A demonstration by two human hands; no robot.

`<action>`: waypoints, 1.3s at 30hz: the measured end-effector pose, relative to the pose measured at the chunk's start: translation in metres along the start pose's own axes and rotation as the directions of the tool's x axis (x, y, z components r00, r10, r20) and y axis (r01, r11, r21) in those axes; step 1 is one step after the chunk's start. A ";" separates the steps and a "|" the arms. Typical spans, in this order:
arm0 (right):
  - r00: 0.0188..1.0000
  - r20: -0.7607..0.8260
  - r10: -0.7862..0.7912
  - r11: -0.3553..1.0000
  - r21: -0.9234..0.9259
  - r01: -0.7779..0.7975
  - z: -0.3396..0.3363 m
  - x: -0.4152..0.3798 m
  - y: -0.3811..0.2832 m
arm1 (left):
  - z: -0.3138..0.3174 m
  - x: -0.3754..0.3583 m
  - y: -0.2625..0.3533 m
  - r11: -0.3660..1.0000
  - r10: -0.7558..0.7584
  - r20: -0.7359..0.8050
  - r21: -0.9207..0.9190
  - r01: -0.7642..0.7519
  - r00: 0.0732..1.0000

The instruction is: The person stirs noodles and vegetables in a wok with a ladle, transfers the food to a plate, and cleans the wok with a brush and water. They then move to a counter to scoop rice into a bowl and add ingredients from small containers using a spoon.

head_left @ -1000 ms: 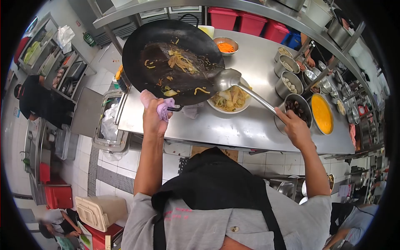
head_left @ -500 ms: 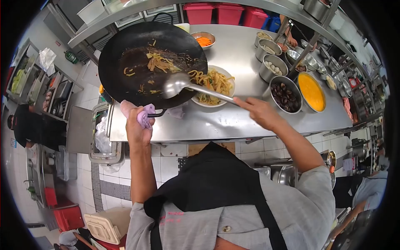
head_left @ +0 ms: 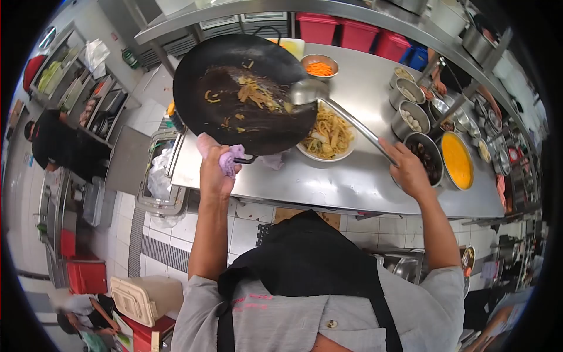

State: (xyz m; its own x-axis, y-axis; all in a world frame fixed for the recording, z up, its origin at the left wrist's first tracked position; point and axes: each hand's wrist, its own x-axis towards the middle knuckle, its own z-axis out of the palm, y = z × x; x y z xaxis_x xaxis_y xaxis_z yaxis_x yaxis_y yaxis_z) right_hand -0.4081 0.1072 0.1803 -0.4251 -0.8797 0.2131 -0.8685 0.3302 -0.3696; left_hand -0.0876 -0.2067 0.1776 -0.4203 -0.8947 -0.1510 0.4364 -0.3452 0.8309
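Observation:
My left hand (head_left: 217, 170) is closed on the handle of a big black wok (head_left: 199, 117), with a pink-purple cloth (head_left: 231, 159) between palm and metal. The wok is held above the steel counter and has scraps of noodle and vegetable (head_left: 255, 94) left on its inner surface. In my right hand (head_left: 406, 167) is the long handle of a steel wok ladle (head_left: 363, 129); its slightly blurred bowl is at the wok's right rim. Below that rim, partly hidden by the wok, stands a white plate heaped with fried noodles (head_left: 329, 136).
On the steel counter (head_left: 352, 182) are a bowl of carrot strips (head_left: 319, 68), a pot of dark shellfish (head_left: 433, 161) and a container of yellow liquid (head_left: 457, 159). Several ingredient tins line the right side. A shelf rail (head_left: 328, 10) crosses above. Co-workers are left and right.
The ladle's bowl has gone from inside the wok's lower right to its right rim. My view has shifted, so the counter appears farther right. Both hands keep their holds.

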 end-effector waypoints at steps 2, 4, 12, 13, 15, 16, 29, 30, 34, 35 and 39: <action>0.999 0.002 -0.038 0.995 0.088 0.037 0.016 0.031 -0.024 | 0.003 -0.010 0.004 1.000 -0.012 -0.005 -0.023 0.012 1.000; 0.995 -0.039 -0.088 0.985 0.144 0.092 0.039 0.064 -0.047 | 0.004 -0.018 0.006 0.999 -0.034 -0.009 -0.026 0.034 0.999; 0.994 -0.055 -0.098 0.988 0.113 0.104 0.081 0.078 -0.052 | 0.004 -0.023 0.008 0.997 -0.031 0.012 -0.072 0.032 0.999; 0.995 -0.021 -0.093 0.991 0.100 0.094 0.079 0.059 -0.036 | 0.004 -0.021 0.008 0.997 -0.028 0.015 -0.070 0.029 0.999; 0.998 0.047 -0.048 0.999 0.023 0.047 0.065 0.035 -0.019 | 0.000 -0.017 0.006 0.997 -0.038 0.006 -0.066 0.039 0.999; 0.997 0.042 -0.064 0.998 0.000 0.064 0.060 0.036 -0.019 | 0.000 -0.015 0.006 0.998 -0.035 0.006 -0.057 0.035 0.999; 0.950 0.069 -0.303 0.952 -0.013 0.305 0.046 0.092 -0.048 | -0.007 -0.003 0.007 0.996 -0.087 0.105 -0.028 0.090 0.991; 0.942 0.027 -0.334 0.940 -0.063 0.335 0.040 0.081 -0.028 | -0.009 -0.001 0.007 0.995 -0.087 0.111 -0.042 0.092 0.990; 0.980 0.194 -0.040 0.975 -0.207 0.080 -0.020 0.040 -0.006 | -0.016 0.007 0.003 0.994 -0.044 0.085 -0.100 0.052 0.995; 0.985 0.171 -0.024 0.973 -0.221 0.062 -0.023 0.036 -0.001 | -0.015 0.007 0.002 0.995 -0.041 0.080 -0.092 0.048 0.996; 0.995 0.084 -0.054 0.988 -0.137 0.065 -0.016 0.040 0.000 | -0.013 0.005 0.003 0.996 -0.053 0.074 -0.065 0.058 0.996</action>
State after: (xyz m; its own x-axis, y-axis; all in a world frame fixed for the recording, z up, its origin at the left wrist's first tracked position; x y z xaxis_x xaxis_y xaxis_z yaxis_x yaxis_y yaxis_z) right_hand -0.4287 0.0776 0.2033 -0.3547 -0.9220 0.1556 -0.9210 0.3159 -0.2279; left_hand -0.0776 -0.2157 0.1725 -0.5008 -0.8516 -0.1548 0.4623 -0.4144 0.7840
